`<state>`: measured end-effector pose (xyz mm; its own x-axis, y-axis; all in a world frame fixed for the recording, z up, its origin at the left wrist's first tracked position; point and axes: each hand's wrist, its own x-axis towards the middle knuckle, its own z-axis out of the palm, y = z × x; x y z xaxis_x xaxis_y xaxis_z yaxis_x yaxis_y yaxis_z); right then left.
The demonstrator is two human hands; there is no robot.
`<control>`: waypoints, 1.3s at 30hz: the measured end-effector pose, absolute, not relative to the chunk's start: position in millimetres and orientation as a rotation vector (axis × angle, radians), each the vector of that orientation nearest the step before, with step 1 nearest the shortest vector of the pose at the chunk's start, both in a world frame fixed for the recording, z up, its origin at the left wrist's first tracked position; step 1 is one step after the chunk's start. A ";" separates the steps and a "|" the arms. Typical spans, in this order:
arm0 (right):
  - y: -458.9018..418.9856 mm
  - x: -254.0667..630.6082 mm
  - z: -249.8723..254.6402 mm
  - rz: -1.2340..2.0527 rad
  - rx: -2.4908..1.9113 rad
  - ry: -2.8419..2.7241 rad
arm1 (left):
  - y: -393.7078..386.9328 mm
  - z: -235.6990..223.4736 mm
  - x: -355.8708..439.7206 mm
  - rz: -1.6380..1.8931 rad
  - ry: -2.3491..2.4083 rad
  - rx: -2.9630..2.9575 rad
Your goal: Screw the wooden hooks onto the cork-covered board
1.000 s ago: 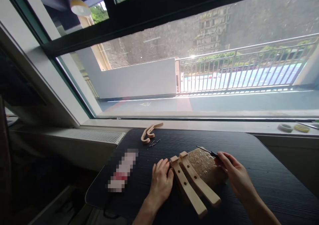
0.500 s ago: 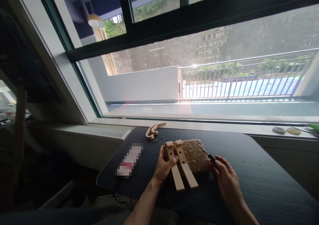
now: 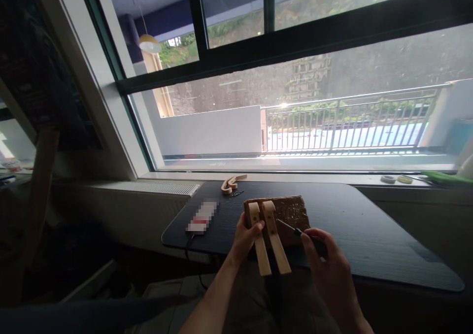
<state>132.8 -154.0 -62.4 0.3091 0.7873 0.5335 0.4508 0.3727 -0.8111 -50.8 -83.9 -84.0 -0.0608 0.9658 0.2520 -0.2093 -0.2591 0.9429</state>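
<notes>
My left hand [image 3: 244, 239] is closed around the left edge of a brown rough-faced block [image 3: 293, 213], its thumb lying on a pale wooden strip [image 3: 262, 259]. A second wooden strip [image 3: 278, 254] lies beside the first on the block. Both strips have curved upper ends and small dark holes, and their lower ends stick out past the block. My right hand [image 3: 330, 262] is wrapped around a screwdriver [image 3: 296, 231] with a dark handle. The thin shaft points left, its tip close to the right strip near a hole; I cannot tell whether it touches.
Two curved wooden pieces [image 3: 232, 183] and several screws [image 3: 237, 193] lie at the back of the dark table [image 3: 343, 225]. A blurred pale power strip [image 3: 202, 217] with a cord is on the left. Tape rolls [image 3: 388, 179] sit on the windowsill.
The screwdriver has moved left, from over the block's right side to beside the right strip. The block's face looks more tilted and darker. My view has shifted somewhat.
</notes>
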 end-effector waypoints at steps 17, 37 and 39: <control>-174.0 122.7 -42.7 -0.053 -1.136 -1.617 | -89.7 -84.9 -48.6 1.591 0.922 1.331; -174.6 118.7 -41.9 -0.114 -1.147 -1.758 | -88.0 -84.8 -49.2 1.582 0.959 1.328; -176.9 118.5 -41.7 -0.164 -1.175 -1.805 | -87.0 -85.4 -49.0 1.597 0.966 1.323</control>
